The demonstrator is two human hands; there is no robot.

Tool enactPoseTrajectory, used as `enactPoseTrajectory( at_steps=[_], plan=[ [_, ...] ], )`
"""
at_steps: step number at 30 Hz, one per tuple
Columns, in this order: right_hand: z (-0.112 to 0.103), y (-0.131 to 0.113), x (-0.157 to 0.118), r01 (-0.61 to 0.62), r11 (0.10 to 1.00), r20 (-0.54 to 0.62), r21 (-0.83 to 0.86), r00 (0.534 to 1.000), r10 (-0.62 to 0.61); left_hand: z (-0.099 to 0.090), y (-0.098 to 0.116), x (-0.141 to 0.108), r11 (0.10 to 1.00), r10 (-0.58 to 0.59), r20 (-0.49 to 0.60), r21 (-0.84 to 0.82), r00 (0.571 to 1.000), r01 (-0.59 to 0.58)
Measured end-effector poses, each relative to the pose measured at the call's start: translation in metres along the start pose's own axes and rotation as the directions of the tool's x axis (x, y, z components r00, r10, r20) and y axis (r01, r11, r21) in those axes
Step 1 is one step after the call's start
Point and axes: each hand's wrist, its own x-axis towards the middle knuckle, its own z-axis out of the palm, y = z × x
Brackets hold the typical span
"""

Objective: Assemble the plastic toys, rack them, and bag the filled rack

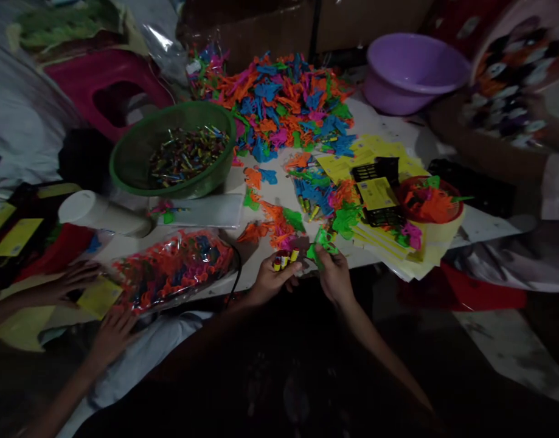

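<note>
My left hand (269,278) is closed around a few small yellow-and-red cylinders (284,260) at the table's front edge. Beside it, my right hand (336,277) pinches a bright green plastic piece (323,241), which looks like a small toy gun. The two hands are close together but apart. Just beyond them lies a loose bunch of orange plastic pieces (279,224). Farther right, blue plastic pieces (320,198) are mixed with more of the small cylinders. Dim light hides the finer shapes.
A large heap of coloured plastic pieces (279,103) fills the back. Around it stand a green basin (119,164) of small cylinders, a purple basin (398,97) and a red bowl (404,210). At left are a filled clear bag (170,267), a white cup (101,213) and another person's hands (117,331).
</note>
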Motion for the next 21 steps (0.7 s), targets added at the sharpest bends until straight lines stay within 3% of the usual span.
enactPoseTrajectory(
  at_steps=[10,16,19,21],
  plan=[
    [0.008,0.003,-0.002,0.041,0.998,0.017,-0.049,0.999,-0.04,0.0,0.004,-0.008,0.998,-0.011,0.108,0.063,0.994,0.004],
    [0.018,0.003,-0.019,0.054,0.991,-0.035,-0.119,0.998,-0.059,0.0,-0.001,-0.011,0.983,-0.02,0.148,0.181,0.989,-0.007],
    [0.014,-0.004,-0.01,0.068,0.969,0.057,-0.237,0.997,-0.056,0.001,-0.006,-0.01,0.985,-0.043,0.199,0.173,0.979,0.008],
    [0.006,-0.015,0.014,0.135,0.918,0.127,-0.372,0.987,-0.094,0.0,-0.01,-0.007,0.992,-0.062,0.14,0.117,0.988,0.045]
  ],
)
